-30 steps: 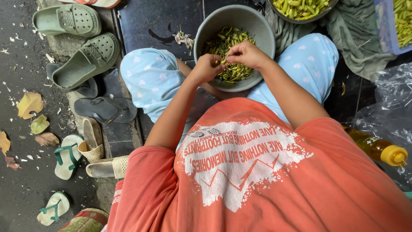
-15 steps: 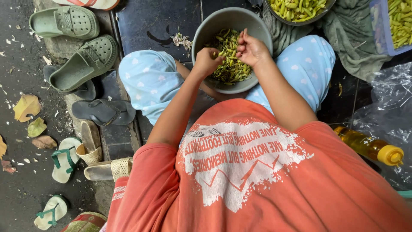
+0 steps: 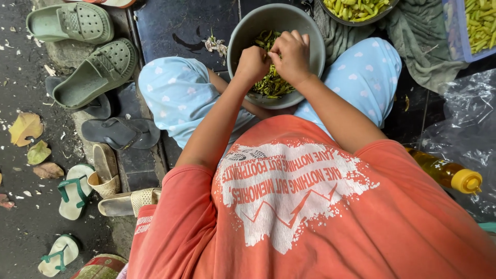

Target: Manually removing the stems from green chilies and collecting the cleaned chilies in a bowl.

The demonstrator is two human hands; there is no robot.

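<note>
A grey bowl (image 3: 238, 39) sits between my knees, partly filled with green pods and trimmings (image 3: 272, 87). Over the middle of it, my left hand (image 3: 251, 64) is curled into a fist, fingers pinched on a green pod. My right hand (image 3: 292, 54) presses against the left from the right, its fingers bent down on the same pod. The pod itself is mostly hidden between the fingers. Both forearms reach out from my orange shirt (image 3: 289, 206).
A second bowl of green pods (image 3: 356, 9) stands at the top, a blue tub of pods (image 3: 478, 26) at top right. A yellow-capped bottle (image 3: 449, 173) lies on the right by clear plastic sheet. Green clogs (image 3: 77, 49), sandals and dry leaves lie on the left.
My right hand has dropped from above the bowl's far side down onto my left hand; both hands now meet over the bowl's middle.
</note>
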